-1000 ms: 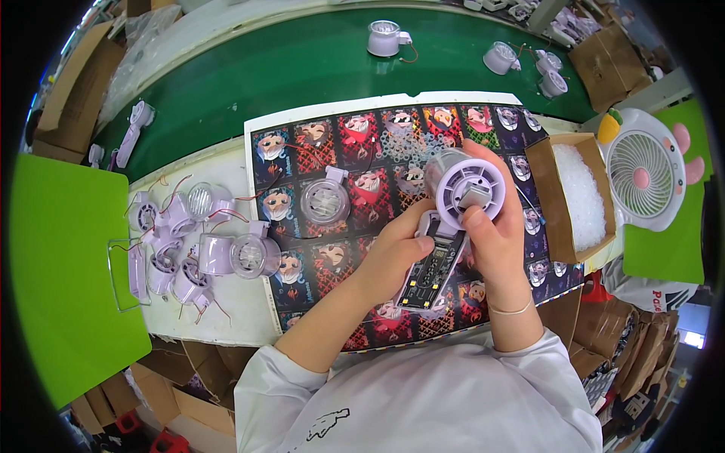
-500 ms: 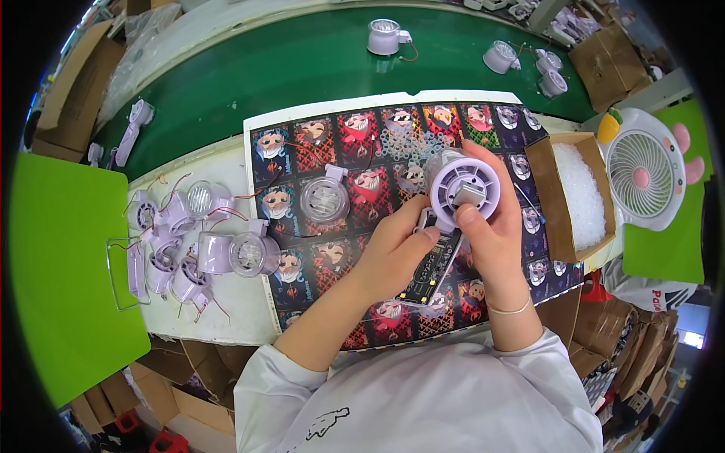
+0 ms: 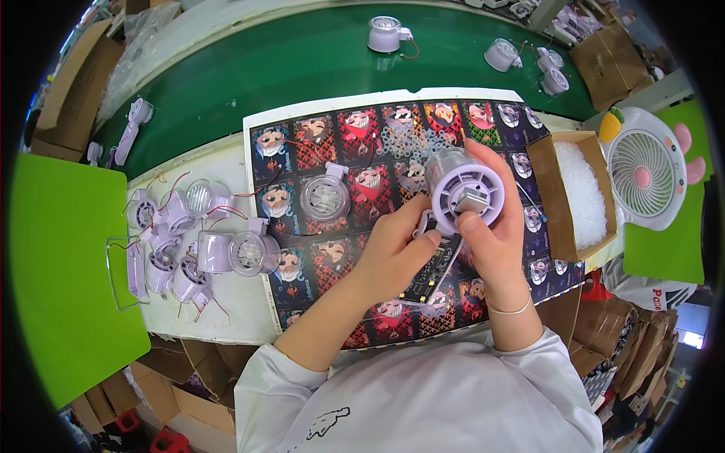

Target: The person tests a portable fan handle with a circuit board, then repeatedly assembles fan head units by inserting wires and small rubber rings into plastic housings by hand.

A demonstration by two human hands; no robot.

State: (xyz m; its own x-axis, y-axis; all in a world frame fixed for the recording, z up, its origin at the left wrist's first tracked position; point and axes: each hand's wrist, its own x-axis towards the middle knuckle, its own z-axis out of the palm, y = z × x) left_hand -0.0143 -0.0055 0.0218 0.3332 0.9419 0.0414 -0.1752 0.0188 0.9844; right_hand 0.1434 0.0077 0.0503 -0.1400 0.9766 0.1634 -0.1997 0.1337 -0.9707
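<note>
A lilac fan head point(image 3: 491, 175) with a clear cylindrical cover is gripped in my right hand point(image 3: 498, 226). Its spoked ring faces up, and my thumb touches a small grey rectangular piece point(image 3: 473, 201) at the centre. My left hand point(image 3: 400, 245) pinches the lilac neck just below the ring, where a black circuit board point(image 3: 429, 275) with small yellow-white parts slants down towards me. The lower fingers of both hands are partly hidden. Left of my hands, another lilac fan head point(image 3: 325, 198) lies on the printed sheet point(image 3: 313, 253).
Several lilac fan heads with red wires point(image 3: 214, 251) crowd the table's left side. At right stand a cardboard box point(image 3: 560, 226) of clear small pieces and a white desk fan point(image 3: 642, 177). Clear rings point(image 3: 411, 142) lie on the sheet. Beyond runs a green belt point(image 3: 302, 72) carrying more fan heads.
The fan head has tilted and shifted slightly right in my right hand, with the grey piece turning with it. My left hand stays nearly still.
</note>
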